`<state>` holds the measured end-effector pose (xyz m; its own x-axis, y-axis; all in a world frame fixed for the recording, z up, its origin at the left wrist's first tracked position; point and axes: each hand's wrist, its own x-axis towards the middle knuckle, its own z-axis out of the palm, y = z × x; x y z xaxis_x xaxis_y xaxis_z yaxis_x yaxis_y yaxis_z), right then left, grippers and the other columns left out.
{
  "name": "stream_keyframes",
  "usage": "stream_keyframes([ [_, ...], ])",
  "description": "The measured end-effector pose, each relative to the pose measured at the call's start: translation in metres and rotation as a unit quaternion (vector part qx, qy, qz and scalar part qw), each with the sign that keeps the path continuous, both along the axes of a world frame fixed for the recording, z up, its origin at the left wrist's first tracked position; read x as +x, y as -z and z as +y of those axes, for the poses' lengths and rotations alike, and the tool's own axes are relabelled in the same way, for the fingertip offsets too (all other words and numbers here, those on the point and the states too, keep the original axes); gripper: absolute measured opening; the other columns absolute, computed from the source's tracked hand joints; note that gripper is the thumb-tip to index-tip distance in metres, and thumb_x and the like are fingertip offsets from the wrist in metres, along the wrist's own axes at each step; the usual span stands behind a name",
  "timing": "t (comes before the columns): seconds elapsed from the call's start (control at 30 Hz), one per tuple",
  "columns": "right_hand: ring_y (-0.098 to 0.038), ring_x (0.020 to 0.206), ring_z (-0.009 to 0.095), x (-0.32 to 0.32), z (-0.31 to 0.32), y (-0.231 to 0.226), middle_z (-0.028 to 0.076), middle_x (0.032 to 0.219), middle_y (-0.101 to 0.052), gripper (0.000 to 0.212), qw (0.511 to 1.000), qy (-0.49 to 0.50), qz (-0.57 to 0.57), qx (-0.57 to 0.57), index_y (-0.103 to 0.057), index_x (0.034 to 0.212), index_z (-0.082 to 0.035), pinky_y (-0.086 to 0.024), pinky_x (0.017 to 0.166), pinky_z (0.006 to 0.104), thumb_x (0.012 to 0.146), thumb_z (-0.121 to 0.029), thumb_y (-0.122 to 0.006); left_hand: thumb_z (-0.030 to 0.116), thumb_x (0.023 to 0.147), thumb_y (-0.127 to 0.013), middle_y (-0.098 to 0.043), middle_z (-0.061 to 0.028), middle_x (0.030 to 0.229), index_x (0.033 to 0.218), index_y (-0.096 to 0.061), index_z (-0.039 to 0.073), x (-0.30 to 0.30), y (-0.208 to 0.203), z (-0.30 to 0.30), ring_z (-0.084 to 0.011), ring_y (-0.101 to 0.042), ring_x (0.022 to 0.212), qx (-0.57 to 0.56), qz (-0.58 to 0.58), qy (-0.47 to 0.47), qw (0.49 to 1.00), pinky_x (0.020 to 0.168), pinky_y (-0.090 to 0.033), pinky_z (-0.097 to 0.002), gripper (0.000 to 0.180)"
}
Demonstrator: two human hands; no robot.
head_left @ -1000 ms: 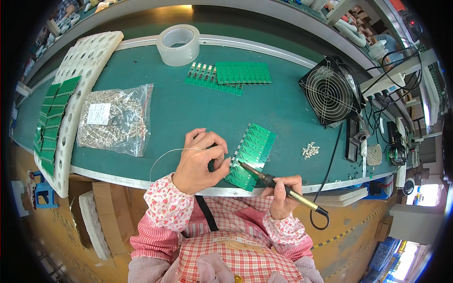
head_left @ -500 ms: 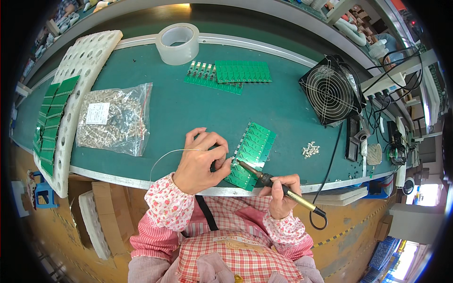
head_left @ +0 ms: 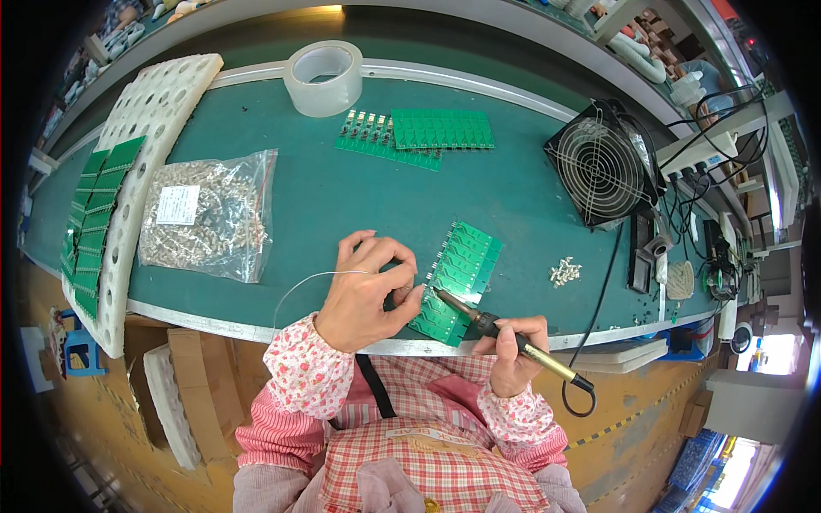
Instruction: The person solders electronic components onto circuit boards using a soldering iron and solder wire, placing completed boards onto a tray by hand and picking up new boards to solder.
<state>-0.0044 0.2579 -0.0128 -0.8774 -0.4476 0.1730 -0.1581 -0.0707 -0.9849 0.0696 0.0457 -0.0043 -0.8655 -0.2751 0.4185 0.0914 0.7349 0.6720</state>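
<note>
A green circuit board panel (head_left: 466, 261) lies near the bench's front edge, with a row of small metal parts along its left side. My right hand (head_left: 518, 355) is closed round a soldering iron (head_left: 554, 362); the iron slants up and left, its tip at the panel's left edge. My left hand (head_left: 363, 295) is closed in a pinch beside that edge, close to the tip. A thin solder wire (head_left: 301, 280) loops from near my left sleeve into this hand; its end at the fingertips is too small to make out.
Further back lie more circuit boards (head_left: 443, 128) and a tape roll (head_left: 323, 81). To the left are a bag of small metal parts (head_left: 209, 231) and a white foam tray (head_left: 128, 209) holding boards. Rightward are loose metal parts (head_left: 564, 272), a fan (head_left: 599, 162) and an iron stand (head_left: 646, 248).
Hardly anything differs. The soldering iron and my right hand have shifted very slightly to the right; my left hand keeps its pinch beside the panel.
</note>
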Motion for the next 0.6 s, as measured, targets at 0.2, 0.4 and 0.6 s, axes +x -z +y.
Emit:
stream_keyframes([
  [0.2, -0.066, 0.058, 0.016, -0.0021, 0.0012, 0.0024, 0.014, 0.071, -0.065, 0.013, 1.0, -0.014, 0.005, 0.013, -0.049, 0.092, 0.002, -0.055, 0.053, 0.0263, 0.091, -0.008, -0.056, 0.007, 0.071, -0.07, -0.057, -0.0008, 0.086, 0.059, -0.049, 0.008, -0.001, 0.0005, 0.0013, -0.0192, -0.056, 0.086, -0.01, -0.016, 0.006, 1.0, 0.098, -0.033, -0.0485, 0.025],
  [0.4, -0.066, 0.058, 0.015, -0.0023, 0.0009, -0.0002, 0.013, 0.07, -0.065, 0.013, 1.0, -0.014, 0.002, 0.025, -0.049, 0.091, 0.001, -0.054, 0.052, 0.0258, 0.091, -0.009, -0.057, 0.008, 0.071, -0.071, -0.056, -0.0007, 0.087, 0.06, -0.049, 0.008, -0.0005, 0.0009, 0.0005, -0.019, -0.056, 0.088, -0.016, -0.023, 0.011, 1.0, 0.098, -0.032, -0.0485, 0.025],
  [0.6, -0.066, 0.058, 0.015, -0.0017, 0.0017, 0.0009, 0.012, 0.071, -0.065, 0.013, 0.999, -0.01, 0.009, 0.03, -0.049, 0.091, 0.001, -0.054, 0.052, 0.0251, 0.091, -0.009, -0.057, 0.008, 0.071, -0.071, -0.056, -0.0015, 0.087, 0.061, -0.049, 0.008, -0.0005, -0.0005, 0.0012, -0.02, -0.056, 0.088, -0.024, -0.025, 0.011, 0.999, 0.098, -0.032, -0.0483, 0.024],
])
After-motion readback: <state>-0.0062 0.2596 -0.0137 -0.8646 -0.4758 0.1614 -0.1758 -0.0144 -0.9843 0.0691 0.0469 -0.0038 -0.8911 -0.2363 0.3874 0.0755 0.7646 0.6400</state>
